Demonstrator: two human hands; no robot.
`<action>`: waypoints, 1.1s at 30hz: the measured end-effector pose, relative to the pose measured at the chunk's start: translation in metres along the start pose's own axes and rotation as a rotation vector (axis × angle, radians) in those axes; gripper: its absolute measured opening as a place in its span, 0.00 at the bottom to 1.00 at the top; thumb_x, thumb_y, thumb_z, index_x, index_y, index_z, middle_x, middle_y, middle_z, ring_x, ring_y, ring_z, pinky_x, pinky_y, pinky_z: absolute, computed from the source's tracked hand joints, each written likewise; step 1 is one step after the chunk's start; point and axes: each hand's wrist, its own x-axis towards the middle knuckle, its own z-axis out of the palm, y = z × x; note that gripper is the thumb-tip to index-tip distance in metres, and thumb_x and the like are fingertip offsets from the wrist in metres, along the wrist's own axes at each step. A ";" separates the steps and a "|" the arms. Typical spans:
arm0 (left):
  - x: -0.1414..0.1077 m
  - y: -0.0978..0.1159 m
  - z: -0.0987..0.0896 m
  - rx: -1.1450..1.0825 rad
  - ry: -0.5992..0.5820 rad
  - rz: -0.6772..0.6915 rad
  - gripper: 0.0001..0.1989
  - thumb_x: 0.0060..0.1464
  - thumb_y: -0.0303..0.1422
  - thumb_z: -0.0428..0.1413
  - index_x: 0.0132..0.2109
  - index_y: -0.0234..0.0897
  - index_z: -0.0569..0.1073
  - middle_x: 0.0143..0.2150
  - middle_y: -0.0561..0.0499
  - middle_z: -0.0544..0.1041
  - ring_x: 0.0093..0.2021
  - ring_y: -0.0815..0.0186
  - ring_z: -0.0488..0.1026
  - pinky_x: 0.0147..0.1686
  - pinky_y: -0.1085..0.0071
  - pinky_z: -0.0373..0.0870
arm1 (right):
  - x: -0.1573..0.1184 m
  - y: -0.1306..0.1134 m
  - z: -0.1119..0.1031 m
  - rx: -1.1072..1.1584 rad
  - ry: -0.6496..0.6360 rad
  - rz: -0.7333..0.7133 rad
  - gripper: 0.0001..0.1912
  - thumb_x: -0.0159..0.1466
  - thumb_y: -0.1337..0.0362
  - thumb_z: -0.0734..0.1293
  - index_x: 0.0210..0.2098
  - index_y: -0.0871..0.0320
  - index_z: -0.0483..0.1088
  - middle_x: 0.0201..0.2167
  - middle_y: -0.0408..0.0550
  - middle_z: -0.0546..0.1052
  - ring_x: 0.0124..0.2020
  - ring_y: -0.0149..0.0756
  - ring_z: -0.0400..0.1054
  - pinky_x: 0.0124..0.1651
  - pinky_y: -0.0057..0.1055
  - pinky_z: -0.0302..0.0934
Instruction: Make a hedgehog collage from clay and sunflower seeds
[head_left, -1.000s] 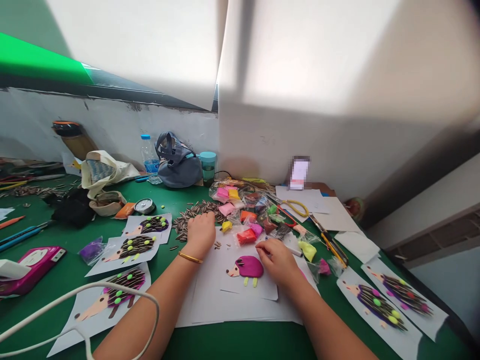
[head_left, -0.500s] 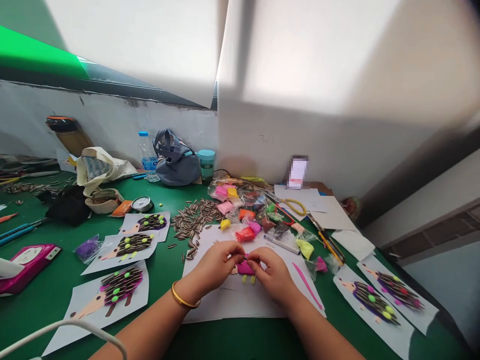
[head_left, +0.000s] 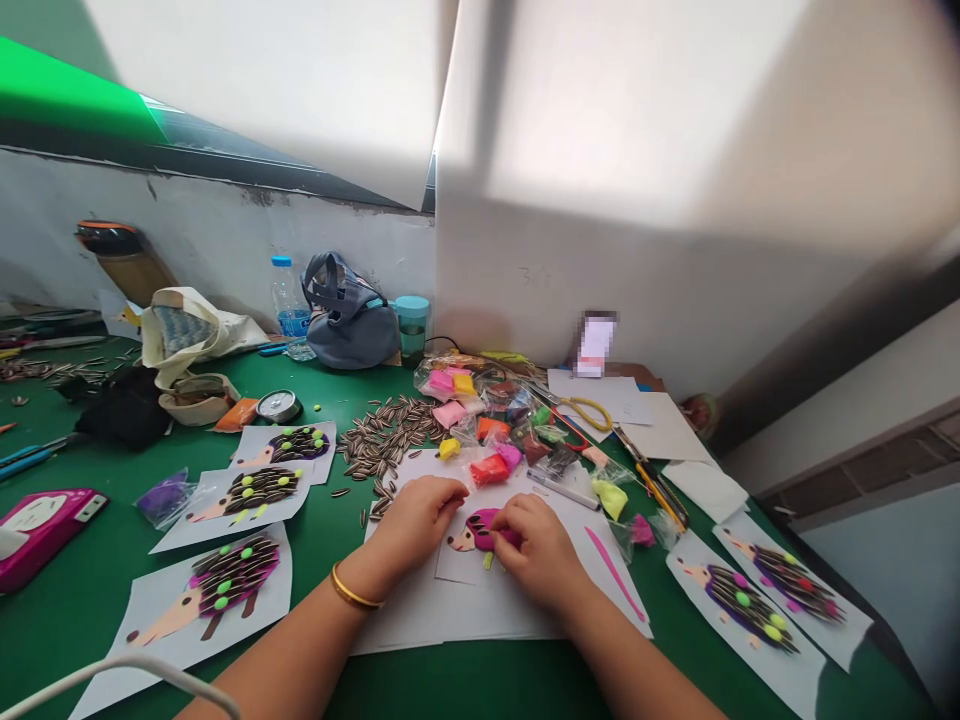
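Note:
A small hedgehog figure (head_left: 480,526) with a pink body, pale face and green legs lies on white paper (head_left: 465,610) in front of me. A few dark seeds show on its body. My right hand (head_left: 536,545) is over the body's right part, fingertips pinched against it; anything between them is hidden. Just left of the figure, my left hand (head_left: 420,515) is raised with thumb and fingertips together, and what they hold, if anything, is too small to name. Striped sunflower seeds (head_left: 386,440) are heaped beyond the left hand.
Bagged coloured clay (head_left: 491,468), a marker (head_left: 572,490), scissors (head_left: 589,410) and a cutter (head_left: 649,470) lie beyond the paper. Finished hedgehog cards flank it, such as one at left (head_left: 169,630) and one at right (head_left: 742,610). A white cable (head_left: 150,665) crosses the lower left.
The hands have parted. My left hand has moved left, off the figure, uncovering its face and seeds. My right hand now covers the body's right part. The view has shifted slightly.

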 end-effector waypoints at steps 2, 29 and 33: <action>0.000 -0.001 0.002 0.048 -0.021 0.019 0.11 0.60 0.29 0.51 0.44 0.41 0.77 0.42 0.49 0.81 0.44 0.61 0.75 0.45 0.65 0.68 | 0.000 0.001 0.002 -0.037 -0.012 0.003 0.06 0.58 0.73 0.67 0.30 0.55 0.73 0.31 0.45 0.73 0.37 0.38 0.65 0.40 0.32 0.56; 0.001 0.000 0.005 0.105 -0.032 0.044 0.12 0.60 0.28 0.51 0.43 0.42 0.78 0.42 0.50 0.82 0.43 0.61 0.75 0.44 0.66 0.67 | 0.005 0.000 0.013 -0.276 -0.017 -0.032 0.05 0.58 0.71 0.67 0.27 0.56 0.71 0.30 0.46 0.74 0.36 0.38 0.64 0.39 0.34 0.52; 0.001 0.001 0.005 0.104 -0.041 0.033 0.12 0.59 0.28 0.51 0.43 0.42 0.78 0.42 0.50 0.82 0.43 0.61 0.75 0.44 0.66 0.67 | 0.003 0.002 0.015 -0.264 -0.004 -0.038 0.05 0.58 0.71 0.67 0.27 0.56 0.71 0.30 0.46 0.73 0.36 0.38 0.64 0.40 0.34 0.52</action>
